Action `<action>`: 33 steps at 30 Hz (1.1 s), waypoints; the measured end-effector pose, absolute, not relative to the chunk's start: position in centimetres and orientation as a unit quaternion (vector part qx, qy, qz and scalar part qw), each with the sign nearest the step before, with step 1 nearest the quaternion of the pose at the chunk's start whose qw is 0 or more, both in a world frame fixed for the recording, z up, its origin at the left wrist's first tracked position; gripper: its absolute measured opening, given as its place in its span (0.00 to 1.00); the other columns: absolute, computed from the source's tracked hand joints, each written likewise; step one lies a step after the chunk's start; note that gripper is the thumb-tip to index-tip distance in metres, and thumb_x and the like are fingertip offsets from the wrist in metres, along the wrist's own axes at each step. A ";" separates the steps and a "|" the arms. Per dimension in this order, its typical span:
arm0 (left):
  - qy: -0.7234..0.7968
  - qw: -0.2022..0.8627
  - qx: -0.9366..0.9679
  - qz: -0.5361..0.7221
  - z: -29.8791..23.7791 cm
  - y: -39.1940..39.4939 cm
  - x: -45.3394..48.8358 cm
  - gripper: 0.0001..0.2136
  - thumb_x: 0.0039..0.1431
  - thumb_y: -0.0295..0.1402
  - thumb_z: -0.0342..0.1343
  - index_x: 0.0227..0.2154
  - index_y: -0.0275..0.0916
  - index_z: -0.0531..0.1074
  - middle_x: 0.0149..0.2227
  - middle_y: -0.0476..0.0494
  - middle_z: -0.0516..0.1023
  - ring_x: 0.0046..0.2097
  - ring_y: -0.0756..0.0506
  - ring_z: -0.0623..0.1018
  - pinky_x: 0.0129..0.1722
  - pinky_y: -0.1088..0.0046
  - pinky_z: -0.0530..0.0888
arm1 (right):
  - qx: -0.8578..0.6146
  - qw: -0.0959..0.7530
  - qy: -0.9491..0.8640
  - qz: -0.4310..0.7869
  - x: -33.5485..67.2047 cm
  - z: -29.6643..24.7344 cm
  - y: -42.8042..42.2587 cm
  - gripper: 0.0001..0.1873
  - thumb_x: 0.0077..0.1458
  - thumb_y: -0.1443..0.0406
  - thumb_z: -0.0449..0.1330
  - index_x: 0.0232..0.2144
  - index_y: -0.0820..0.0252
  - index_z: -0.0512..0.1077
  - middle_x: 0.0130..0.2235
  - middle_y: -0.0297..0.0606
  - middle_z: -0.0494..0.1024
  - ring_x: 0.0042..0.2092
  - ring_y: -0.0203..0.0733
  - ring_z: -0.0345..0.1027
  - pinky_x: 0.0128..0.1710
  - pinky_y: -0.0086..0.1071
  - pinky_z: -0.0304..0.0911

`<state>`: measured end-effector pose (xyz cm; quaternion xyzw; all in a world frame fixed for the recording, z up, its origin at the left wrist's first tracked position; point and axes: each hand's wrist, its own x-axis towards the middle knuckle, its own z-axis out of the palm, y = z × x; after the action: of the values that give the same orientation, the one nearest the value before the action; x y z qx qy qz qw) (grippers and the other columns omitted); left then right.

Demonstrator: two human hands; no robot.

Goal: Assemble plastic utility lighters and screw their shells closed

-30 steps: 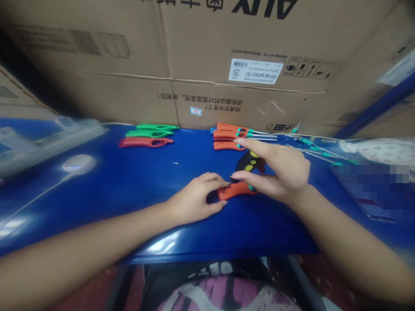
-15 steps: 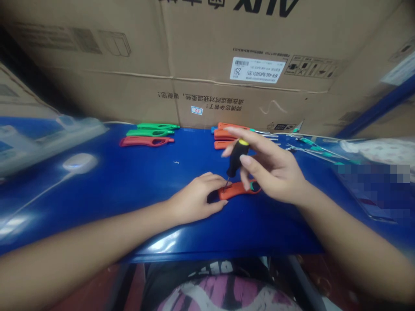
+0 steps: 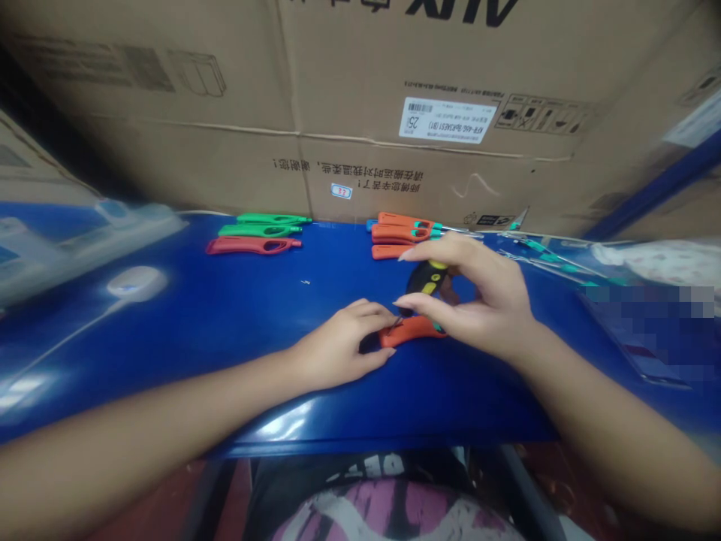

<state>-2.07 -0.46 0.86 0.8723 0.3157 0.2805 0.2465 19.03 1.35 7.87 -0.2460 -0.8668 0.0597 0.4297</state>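
My left hand [image 3: 343, 342] lies on the blue table, its thumb and fingers closed about the left end of an orange lighter handle [image 3: 417, 330]. A black and yellow screwdriver [image 3: 425, 287] is gripped by my right hand [image 3: 487, 289], thumb on the near side and fingers over the top. It leans to the right, its thin shaft meeting the handle's left part beside my left fingertips. The right end of the handle, with a bit of teal, is partly covered by my right hand.
Green lighter handles [image 3: 260, 231] and a red one [image 3: 253, 246] lie at the back left. Several orange lighters [image 3: 394, 234] with metal rods lie behind my right hand. Teal-and-metal rods [image 3: 555, 259] are further right. A cardboard box [image 3: 225, 158] walls off the back; a white round device [image 3: 137, 282] sits left.
The screwdriver has gone from nearly upright to tilted rightward, and my right hand has turned and lowered around it. My left hand and the orange handle have stayed put.
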 end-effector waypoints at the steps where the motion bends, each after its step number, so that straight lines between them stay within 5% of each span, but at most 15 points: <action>1: 0.316 0.246 0.872 0.281 0.9 -0.5 -2.1 0.14 0.59 0.29 0.60 0.48 0.37 0.75 0.49 0.39 0.78 0.53 0.40 0.75 0.56 0.60 0.72 | -0.245 0.438 -0.864 0.025 19.0 7.9 1.3 0.17 0.57 0.59 0.66 0.49 0.52 0.74 0.45 0.40 0.79 0.40 0.44 0.75 0.39 0.36 0.74; 6: 0.320 0.240 0.874 0.275 0.9 -0.5 -2.1 0.13 0.60 0.29 0.61 0.48 0.36 0.76 0.46 0.40 0.78 0.49 0.42 0.75 0.52 0.63 0.74 | -0.239 0.412 -0.868 0.144 18.8 8.2 1.0 0.19 0.68 0.65 0.51 0.59 0.53 0.68 0.48 0.41 0.78 0.35 0.38 0.74 0.34 0.34 0.74; 11: 0.309 0.240 0.876 0.282 0.7 -0.5 -2.1 0.16 0.61 0.29 0.60 0.51 0.32 0.74 0.49 0.37 0.77 0.52 0.42 0.75 0.55 0.63 0.72 | -0.222 0.475 -0.851 0.013 18.9 8.1 1.4 0.13 0.59 0.62 0.65 0.47 0.55 0.77 0.37 0.39 0.78 0.35 0.40 0.72 0.36 0.35 0.72; 16: 0.314 0.255 0.874 0.268 0.8 -0.4 -2.1 0.16 0.61 0.30 0.61 0.51 0.34 0.75 0.50 0.39 0.77 0.53 0.42 0.74 0.56 0.62 0.72 | -0.274 0.412 -0.860 0.127 18.8 8.2 1.6 0.20 0.69 0.65 0.49 0.60 0.53 0.68 0.50 0.43 0.76 0.38 0.39 0.73 0.36 0.35 0.72; 19: 0.316 0.254 0.875 0.267 0.8 -0.4 -2.2 0.16 0.61 0.30 0.61 0.52 0.33 0.74 0.50 0.39 0.77 0.53 0.41 0.74 0.56 0.61 0.72 | -0.263 0.430 -0.849 0.158 19.0 8.3 1.9 0.17 0.65 0.62 0.57 0.55 0.54 0.72 0.44 0.40 0.77 0.33 0.37 0.71 0.31 0.32 0.70; 22: 0.314 0.252 0.874 0.271 0.6 -0.4 -2.2 0.16 0.61 0.31 0.60 0.52 0.33 0.74 0.50 0.38 0.77 0.53 0.41 0.74 0.56 0.61 0.72 | -0.240 0.466 -0.850 0.051 19.2 8.1 2.2 0.14 0.58 0.61 0.65 0.47 0.55 0.77 0.39 0.39 0.77 0.34 0.39 0.70 0.34 0.34 0.70; 27: 0.310 0.255 0.875 0.269 0.7 -0.4 -2.1 0.16 0.62 0.30 0.60 0.52 0.35 0.74 0.50 0.39 0.77 0.53 0.42 0.74 0.56 0.61 0.72 | -0.250 0.397 -0.880 0.079 19.0 8.0 1.8 0.24 0.68 0.65 0.50 0.64 0.53 0.62 0.56 0.44 0.74 0.51 0.46 0.71 0.46 0.40 0.72; 33: 0.316 0.243 0.877 0.268 0.9 -0.4 -2.1 0.13 0.61 0.30 0.60 0.48 0.35 0.75 0.48 0.39 0.78 0.50 0.41 0.75 0.54 0.59 0.73 | -0.263 0.436 -0.859 0.047 18.6 7.9 1.2 0.17 0.57 0.61 0.66 0.49 0.53 0.74 0.46 0.40 0.78 0.39 0.43 0.74 0.34 0.34 0.73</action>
<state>-2.14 -0.37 0.91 0.8771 0.3164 0.2677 0.2429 18.60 1.16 7.87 -0.2633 -0.8590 0.0474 0.4365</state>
